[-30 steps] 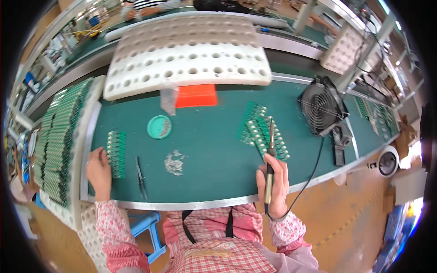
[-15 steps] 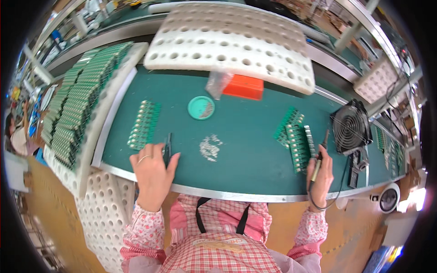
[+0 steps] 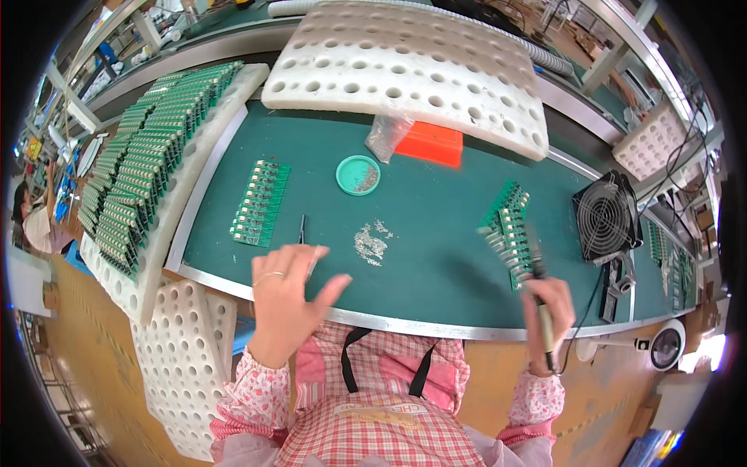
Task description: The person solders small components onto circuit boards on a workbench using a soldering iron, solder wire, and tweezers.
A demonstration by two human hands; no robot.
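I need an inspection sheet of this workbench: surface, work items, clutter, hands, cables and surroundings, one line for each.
Surface: green bench top with a metal front edge.
Work items: soldering iron, its tip blurred; tweezers, partly hidden; green circuit-board panel at left; overlapping circuit boards at right; scattered small silvery parts; teal dish holding similar pieces.
Clutter: clear plastic bag beside a red-orange box.
Hands: left hand over the tweezers, thumb spread, contact unclear; right hand gripping the soldering iron.
Cables: dark cord at the soldering iron's rear end.
Surroundings: perforated white foam block behind; board-laden foam at left; black fan at right.
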